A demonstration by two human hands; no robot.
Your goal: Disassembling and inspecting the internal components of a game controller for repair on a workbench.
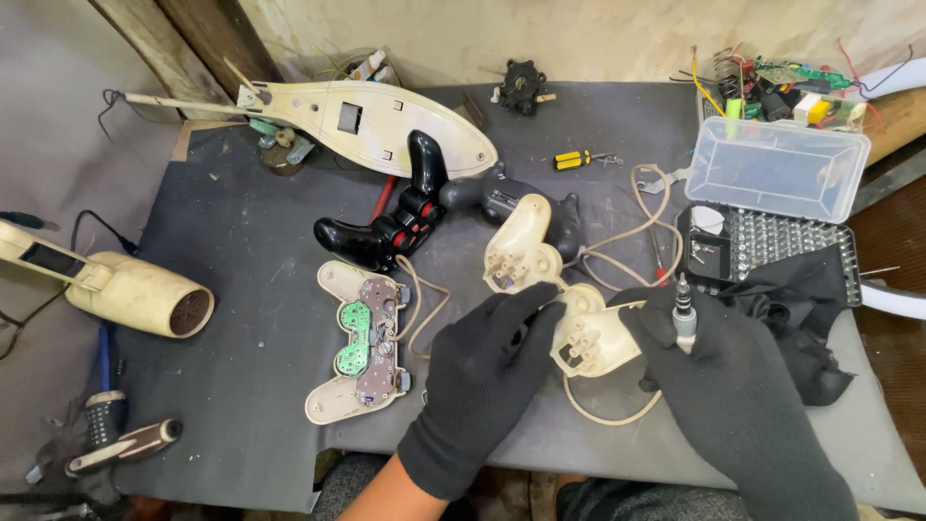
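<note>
My left hand (482, 371) pinches cream controller shell (559, 309), fingers closed on edge. My right hand (719, 371) wraps screwdriver (684, 314). Advice: steady shell flat on table (251, 318), keep driver upright.

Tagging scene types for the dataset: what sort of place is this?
Likely a small electronics repair bench. An opened cream game controller lies with its circuit board bared, a screwdriver bit case stands open, and loose wires and parts fill a box at the back.
</note>
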